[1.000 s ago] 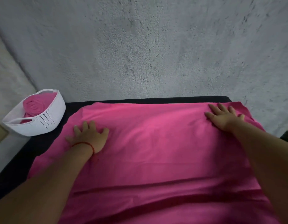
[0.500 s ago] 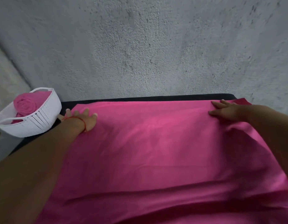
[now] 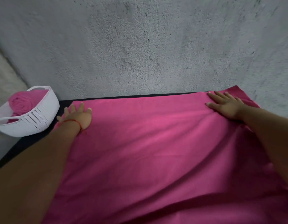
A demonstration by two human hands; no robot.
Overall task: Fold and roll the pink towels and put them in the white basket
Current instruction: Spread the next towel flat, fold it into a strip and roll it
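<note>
A large pink towel lies spread flat over the black table, reaching almost to the far edge. My left hand rests flat on its far left corner, fingers straight and spread. At the far right corner my right hand presses down the same way, palm on the cloth. A white basket stands at the far left of the table, just left of my left hand. Inside it sits a rolled pink towel.
A rough grey wall rises directly behind the table's far edge. The towel's far right corner hangs past the table edge. A pale surface shows at the left, beyond the basket.
Both hands have slid outward and away from me across the towel, from nearer the middle to its far corners. The cloth lies smoother along the far edge.
</note>
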